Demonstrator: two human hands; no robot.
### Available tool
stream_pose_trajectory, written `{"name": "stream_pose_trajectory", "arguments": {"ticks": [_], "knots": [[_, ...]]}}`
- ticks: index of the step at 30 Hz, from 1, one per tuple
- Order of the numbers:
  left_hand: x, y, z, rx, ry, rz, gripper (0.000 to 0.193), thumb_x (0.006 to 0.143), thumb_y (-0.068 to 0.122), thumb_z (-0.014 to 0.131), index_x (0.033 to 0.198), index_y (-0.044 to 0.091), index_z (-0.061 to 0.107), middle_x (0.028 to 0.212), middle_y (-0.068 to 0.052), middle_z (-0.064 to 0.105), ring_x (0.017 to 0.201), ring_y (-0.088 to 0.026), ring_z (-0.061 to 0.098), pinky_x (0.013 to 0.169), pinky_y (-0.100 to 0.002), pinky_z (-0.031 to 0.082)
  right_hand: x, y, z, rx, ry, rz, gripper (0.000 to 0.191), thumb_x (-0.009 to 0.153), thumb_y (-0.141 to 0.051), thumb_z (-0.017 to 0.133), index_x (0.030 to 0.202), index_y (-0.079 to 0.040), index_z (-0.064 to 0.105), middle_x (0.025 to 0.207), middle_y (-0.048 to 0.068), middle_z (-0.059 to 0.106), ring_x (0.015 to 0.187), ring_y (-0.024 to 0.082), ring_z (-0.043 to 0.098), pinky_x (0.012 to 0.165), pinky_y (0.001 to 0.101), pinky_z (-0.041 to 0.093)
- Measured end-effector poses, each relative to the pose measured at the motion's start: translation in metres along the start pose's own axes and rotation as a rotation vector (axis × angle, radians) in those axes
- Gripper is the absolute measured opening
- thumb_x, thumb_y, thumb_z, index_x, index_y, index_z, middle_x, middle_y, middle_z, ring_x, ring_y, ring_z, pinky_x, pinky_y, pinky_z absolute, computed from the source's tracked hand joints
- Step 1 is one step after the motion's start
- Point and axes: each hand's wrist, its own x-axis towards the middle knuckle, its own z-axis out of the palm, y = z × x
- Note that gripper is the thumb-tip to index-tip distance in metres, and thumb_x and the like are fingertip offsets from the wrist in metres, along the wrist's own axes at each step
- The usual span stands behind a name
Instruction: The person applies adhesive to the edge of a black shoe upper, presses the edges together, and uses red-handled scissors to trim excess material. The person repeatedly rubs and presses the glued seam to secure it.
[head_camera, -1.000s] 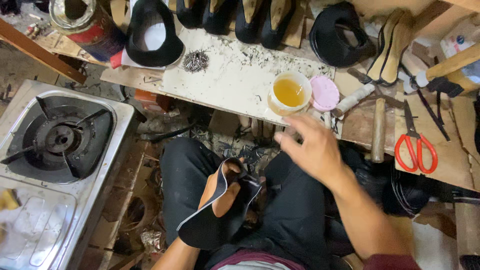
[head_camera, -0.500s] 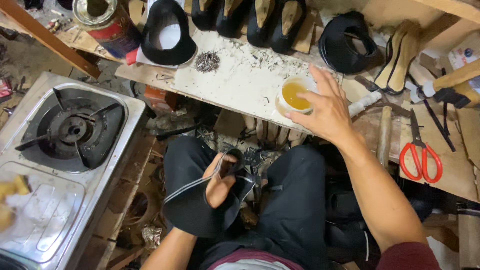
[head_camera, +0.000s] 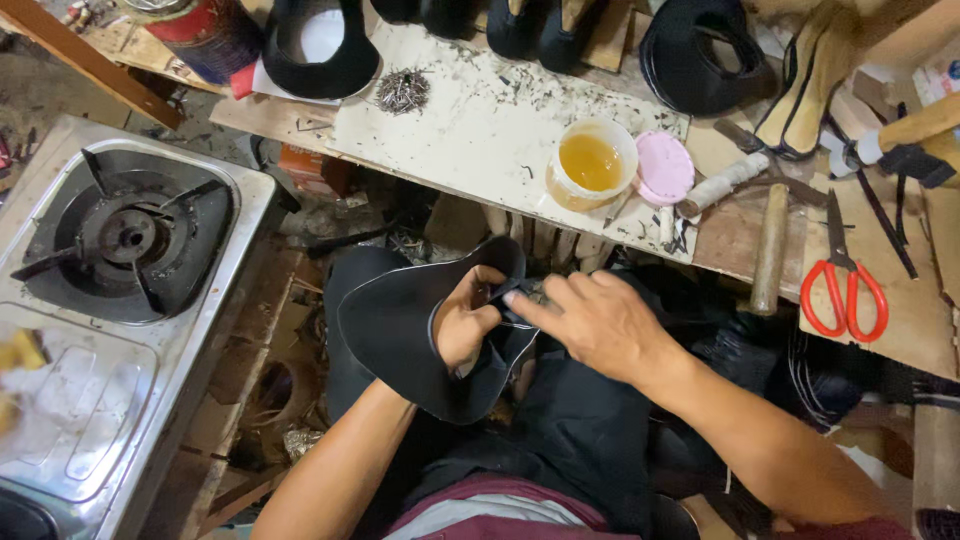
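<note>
A black leather shoe upper (head_camera: 395, 335) with a pale edge line lies over my lap. My left hand (head_camera: 465, 320) reaches through it and grips its inner edge. My right hand (head_camera: 590, 322) has come down beside it, and its fingertips pinch the same edge of the upper next to the left thumb. A small tub of amber glue (head_camera: 590, 163) stands on the white worktop (head_camera: 470, 120) just above my hands, with a pink lid (head_camera: 664, 167) beside it.
A gas stove (head_camera: 120, 240) sits at the left. On the bench to the right lie red-handled scissors (head_camera: 843, 290), a wooden-handled hammer (head_camera: 770, 245) and a thread spool (head_camera: 723, 183). A pile of small nails (head_camera: 402, 90), black shoe uppers (head_camera: 318, 50) and a red tin (head_camera: 205, 30) line the back.
My right hand left the glue tub and came down to the shoe upper in my lap. The left hand turned the upper and raised it.
</note>
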Motion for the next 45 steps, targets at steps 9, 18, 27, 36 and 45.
{"name": "stream_pose_trajectory", "arguments": {"ticks": [9, 18, 27, 36, 45], "knots": [[-0.007, -0.003, 0.001, -0.113, -0.051, 0.07, 0.046, 0.079, -0.002, 0.054, 0.125, -0.001, 0.054, 0.106, -0.008, 0.059, 0.097, -0.014, 0.054, 0.085, -0.025, 0.045, -0.014, -0.001, 0.012, -0.082, -0.021, 0.093, 0.051, 0.079, -0.008, 0.064, 0.126, -0.026, 0.07, 0.089, 0.004, 0.057, 0.074, 0.023, 0.057, 0.065, 0.0365, 0.047], [-0.012, 0.009, -0.006, -0.151, -0.224, 0.222, 0.05, 0.081, -0.006, 0.053, 0.131, 0.001, 0.052, 0.12, -0.006, 0.057, 0.115, -0.014, 0.052, 0.102, -0.025, 0.042, -0.008, 0.007, 0.041, 0.242, -0.254, 0.103, 0.048, 0.075, -0.01, 0.07, 0.121, -0.025, 0.072, 0.092, 0.009, 0.06, 0.073, 0.031, 0.065, 0.062, 0.0448, 0.053], [0.01, -0.001, -0.024, 0.163, -0.127, 0.259, 0.051, 0.078, -0.003, 0.057, 0.129, 0.0, 0.056, 0.117, -0.01, 0.063, 0.114, -0.018, 0.058, 0.104, -0.031, 0.044, -0.003, 0.026, 0.029, 0.262, -0.089, 0.015, 0.057, 0.072, -0.007, 0.071, 0.127, -0.022, 0.07, 0.094, 0.008, 0.06, 0.071, 0.029, 0.064, 0.06, 0.0434, 0.053], [0.009, 0.009, -0.045, 0.023, 0.01, 0.376, 0.052, 0.084, -0.006, 0.061, 0.135, 0.002, 0.05, 0.126, -0.008, 0.061, 0.122, -0.016, 0.058, 0.111, -0.03, 0.042, 0.003, 0.076, 0.013, 0.19, 0.139, 0.269, 0.028, 0.089, -0.009, 0.072, 0.117, -0.008, 0.074, 0.115, 0.007, 0.064, 0.098, 0.029, 0.066, 0.084, 0.0401, 0.055], [-0.011, 0.025, -0.036, -0.107, 0.026, 0.325, 0.044, 0.098, 0.002, 0.059, 0.141, 0.003, 0.051, 0.127, -0.005, 0.061, 0.118, -0.013, 0.057, 0.106, -0.029, 0.044, 0.023, 0.123, 0.034, 0.134, 0.127, 0.44, 0.04, 0.076, -0.033, 0.083, 0.102, -0.003, 0.079, 0.155, 0.025, 0.049, 0.145, 0.046, 0.036, 0.118, 0.055, 0.03]]}}
